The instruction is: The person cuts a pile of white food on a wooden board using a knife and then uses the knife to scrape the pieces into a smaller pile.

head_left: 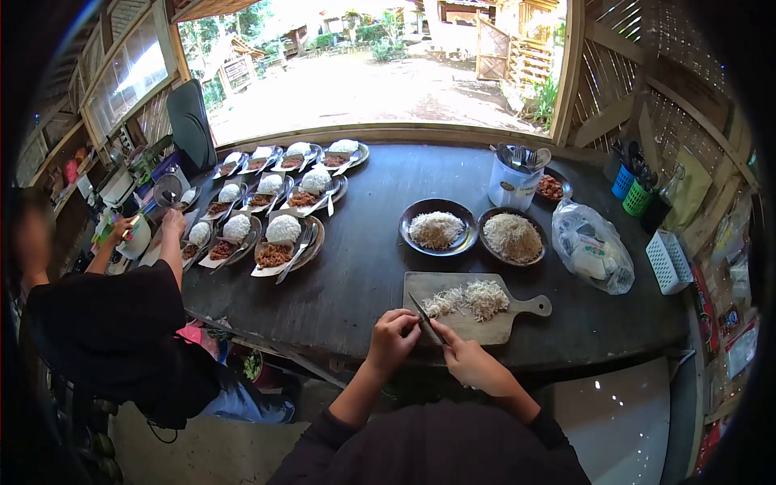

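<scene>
Only one knife [423,318] (two bowls [439,227])

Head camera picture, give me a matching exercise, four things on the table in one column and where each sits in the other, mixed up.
1. cutting board
2. white cutlery holder
3. plastic bag
4. rice plates

a. far left of the table
b. right of the two dark bowls
c. just ahead of both hands
d. behind the two dark bowls

Pairs: 1-c, 2-d, 3-b, 4-a

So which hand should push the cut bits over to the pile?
Probably the left hand. It looks free at the board's near edge beside the blade, while the right hand grips the knife. The shreds lie just beyond.
</scene>
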Action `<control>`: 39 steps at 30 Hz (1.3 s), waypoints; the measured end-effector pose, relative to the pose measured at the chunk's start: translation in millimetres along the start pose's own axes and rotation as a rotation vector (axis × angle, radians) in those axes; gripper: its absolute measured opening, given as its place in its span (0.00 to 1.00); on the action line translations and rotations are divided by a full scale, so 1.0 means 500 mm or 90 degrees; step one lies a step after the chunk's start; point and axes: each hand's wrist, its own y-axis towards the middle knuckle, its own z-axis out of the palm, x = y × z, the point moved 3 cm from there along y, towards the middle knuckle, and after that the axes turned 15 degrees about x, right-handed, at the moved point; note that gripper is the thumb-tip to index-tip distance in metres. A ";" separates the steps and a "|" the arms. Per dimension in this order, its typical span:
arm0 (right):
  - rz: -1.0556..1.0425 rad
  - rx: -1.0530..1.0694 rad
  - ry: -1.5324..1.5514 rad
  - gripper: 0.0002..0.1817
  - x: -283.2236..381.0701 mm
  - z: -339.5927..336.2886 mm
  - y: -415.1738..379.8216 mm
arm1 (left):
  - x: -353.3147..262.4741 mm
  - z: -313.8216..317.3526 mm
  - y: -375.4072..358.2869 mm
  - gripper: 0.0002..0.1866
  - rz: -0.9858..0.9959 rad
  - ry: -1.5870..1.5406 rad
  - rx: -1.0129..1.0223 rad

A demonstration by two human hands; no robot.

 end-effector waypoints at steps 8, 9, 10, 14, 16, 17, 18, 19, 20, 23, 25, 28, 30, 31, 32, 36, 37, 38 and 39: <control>-0.052 -0.020 -0.076 0.31 -0.015 0.003 0.001 | 0.004 0.002 -0.001 0.08 0.007 0.019 0.002; -0.051 -0.020 -0.075 0.31 -0.014 0.002 0.000 | 0.006 0.003 -0.002 0.08 0.004 0.018 -0.002; -0.047 -0.019 -0.081 0.31 -0.013 0.001 0.000 | 0.007 0.004 -0.003 0.08 0.001 0.017 -0.005; -0.048 -0.022 -0.094 0.31 -0.010 0.000 0.000 | 0.004 0.001 -0.002 0.08 0.002 0.019 -0.002; -0.052 -0.026 -0.117 0.31 -0.013 0.001 0.006 | 0.003 0.001 -0.001 0.08 -0.002 0.000 0.005; -0.056 -0.032 -0.139 0.31 -0.015 0.002 0.009 | 0.002 0.000 -0.001 0.08 -0.004 0.000 0.005; -0.056 -0.030 -0.139 0.31 -0.019 0.002 0.014 | 0.000 0.000 0.000 0.08 0.001 0.010 0.003; -0.069 -0.039 -0.152 0.30 -0.023 0.002 0.019 | -0.001 -0.001 0.000 0.08 0.006 0.021 0.003; -0.081 -0.048 -0.164 0.29 -0.027 0.003 0.024 | 0.000 0.000 -0.002 0.08 0.005 0.020 0.004; -0.089 -0.065 -0.174 0.29 -0.039 0.007 0.044 | 0.003 0.003 -0.001 0.07 0.006 0.013 -0.002; -0.064 -0.048 -0.136 0.29 -0.027 0.004 0.040 | 0.003 0.003 -0.002 0.07 0.003 0.022 -0.014; -0.027 -0.022 -0.062 0.30 -0.010 0.001 0.029 | 0.000 0.002 -0.002 0.07 -0.004 0.010 -0.014; -0.012 -0.011 -0.031 0.30 -0.010 0.000 0.024 | -0.001 0.002 -0.002 0.07 -0.004 0.002 -0.010; -0.021 -0.023 -0.027 0.30 -0.013 0.002 0.021 | -0.001 0.002 -0.002 0.07 -0.008 -0.006 -0.003; -0.030 -0.034 -0.024 0.31 -0.014 0.002 0.020 | -0.002 0.001 -0.002 0.07 -0.008 -0.006 -0.006; 0.003 0.007 -0.035 0.31 0.005 0.000 -0.001 | -0.007 -0.002 -0.003 0.07 0.014 0.021 -0.011; -0.001 0.010 -0.040 0.30 0.003 0.001 -0.001 | -0.007 -0.001 -0.002 0.07 0.013 0.022 -0.008; -0.005 0.012 -0.045 0.30 0.000 0.002 -0.001 | -0.008 -0.001 -0.002 0.07 0.013 0.022 -0.006; -0.004 0.012 -0.043 0.30 -0.009 0.004 0.003 | -0.008 -0.001 -0.002 0.07 0.010 0.018 -0.006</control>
